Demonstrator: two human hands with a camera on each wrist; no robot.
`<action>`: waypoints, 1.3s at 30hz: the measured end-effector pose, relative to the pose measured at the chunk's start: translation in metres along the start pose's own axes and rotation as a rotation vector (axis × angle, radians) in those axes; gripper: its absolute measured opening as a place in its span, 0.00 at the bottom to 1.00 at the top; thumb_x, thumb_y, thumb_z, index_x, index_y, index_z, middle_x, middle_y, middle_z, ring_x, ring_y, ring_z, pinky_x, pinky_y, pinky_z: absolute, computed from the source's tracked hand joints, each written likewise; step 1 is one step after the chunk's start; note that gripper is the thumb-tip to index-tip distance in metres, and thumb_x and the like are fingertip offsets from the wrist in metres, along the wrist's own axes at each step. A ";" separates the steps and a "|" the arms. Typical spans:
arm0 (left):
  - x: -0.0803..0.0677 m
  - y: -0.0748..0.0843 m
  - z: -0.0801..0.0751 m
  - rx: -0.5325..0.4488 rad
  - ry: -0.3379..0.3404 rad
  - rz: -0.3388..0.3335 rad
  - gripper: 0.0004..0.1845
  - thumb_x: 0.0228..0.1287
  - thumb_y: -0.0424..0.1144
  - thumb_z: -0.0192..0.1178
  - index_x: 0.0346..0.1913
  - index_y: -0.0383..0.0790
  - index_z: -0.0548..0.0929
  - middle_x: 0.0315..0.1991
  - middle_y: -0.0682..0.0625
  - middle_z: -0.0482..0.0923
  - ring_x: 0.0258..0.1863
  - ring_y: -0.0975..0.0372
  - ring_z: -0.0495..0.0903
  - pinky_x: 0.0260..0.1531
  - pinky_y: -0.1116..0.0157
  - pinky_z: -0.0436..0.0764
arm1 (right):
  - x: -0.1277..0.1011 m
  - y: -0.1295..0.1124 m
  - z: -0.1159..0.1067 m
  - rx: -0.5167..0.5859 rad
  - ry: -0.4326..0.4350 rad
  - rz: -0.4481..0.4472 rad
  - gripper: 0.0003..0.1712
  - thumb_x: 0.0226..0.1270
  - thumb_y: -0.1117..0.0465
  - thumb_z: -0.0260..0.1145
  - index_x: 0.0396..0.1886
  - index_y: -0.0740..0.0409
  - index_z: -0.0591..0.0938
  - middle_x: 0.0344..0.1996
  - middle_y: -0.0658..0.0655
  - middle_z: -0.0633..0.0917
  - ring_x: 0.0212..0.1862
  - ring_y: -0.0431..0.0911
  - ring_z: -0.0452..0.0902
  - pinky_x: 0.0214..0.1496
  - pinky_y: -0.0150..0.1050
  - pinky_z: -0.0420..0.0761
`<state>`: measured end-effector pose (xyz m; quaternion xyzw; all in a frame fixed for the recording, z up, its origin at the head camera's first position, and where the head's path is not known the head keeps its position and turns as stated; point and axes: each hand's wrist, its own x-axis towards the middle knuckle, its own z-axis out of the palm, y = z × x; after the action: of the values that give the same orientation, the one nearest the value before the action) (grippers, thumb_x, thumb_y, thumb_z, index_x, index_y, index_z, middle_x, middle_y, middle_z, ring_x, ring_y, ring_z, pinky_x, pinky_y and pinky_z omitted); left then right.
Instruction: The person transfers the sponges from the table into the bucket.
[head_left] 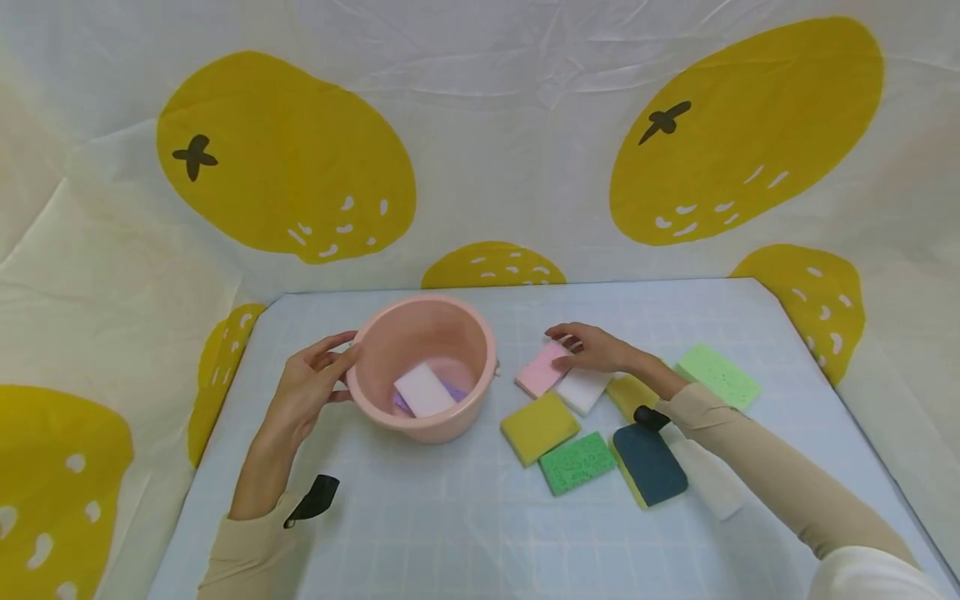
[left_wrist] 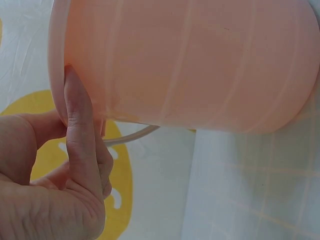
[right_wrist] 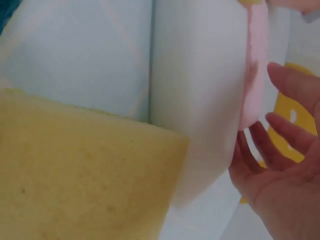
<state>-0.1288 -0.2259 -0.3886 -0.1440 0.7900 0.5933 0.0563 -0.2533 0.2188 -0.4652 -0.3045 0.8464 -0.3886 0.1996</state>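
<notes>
A pink bucket stands left of centre on the pale blue table. Inside it a white sponge lies on a purple one. My left hand holds the bucket's left rim, the thumb pressed along it and the fingers curled behind. My right hand arches over a pink sponge, its loosely spread fingertips at the sponge's edge. A white sponge lies against the pink one.
Around my right forearm lie several more sponges: yellow, green, dark blue, light green, another yellow and a white one. A lemon-print cloth walls in the table.
</notes>
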 end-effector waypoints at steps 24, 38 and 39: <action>0.001 -0.002 -0.001 -0.026 -0.006 0.018 0.34 0.72 0.54 0.64 0.74 0.43 0.72 0.43 0.48 0.80 0.35 0.65 0.83 0.37 0.66 0.88 | -0.001 -0.010 -0.016 -0.041 -0.055 -0.016 0.24 0.66 0.67 0.74 0.59 0.72 0.79 0.56 0.67 0.81 0.58 0.61 0.77 0.64 0.56 0.80; 0.000 -0.002 -0.002 -0.066 -0.024 0.044 0.32 0.73 0.51 0.64 0.73 0.40 0.73 0.40 0.50 0.80 0.33 0.66 0.82 0.35 0.65 0.88 | 0.000 -0.030 -0.043 -0.146 -0.176 -0.096 0.18 0.68 0.67 0.72 0.55 0.69 0.84 0.50 0.62 0.87 0.51 0.54 0.82 0.56 0.49 0.85; 0.000 -0.002 -0.002 -0.067 -0.024 0.044 0.32 0.73 0.51 0.64 0.73 0.40 0.73 0.39 0.50 0.80 0.33 0.66 0.82 0.35 0.65 0.88 | 0.000 -0.031 -0.044 -0.151 -0.178 -0.101 0.18 0.68 0.67 0.72 0.55 0.69 0.84 0.49 0.60 0.87 0.50 0.53 0.83 0.55 0.47 0.85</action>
<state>-0.1282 -0.2287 -0.3899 -0.1214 0.7719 0.6222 0.0481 -0.2680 0.2267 -0.4139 -0.3943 0.8358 -0.3047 0.2307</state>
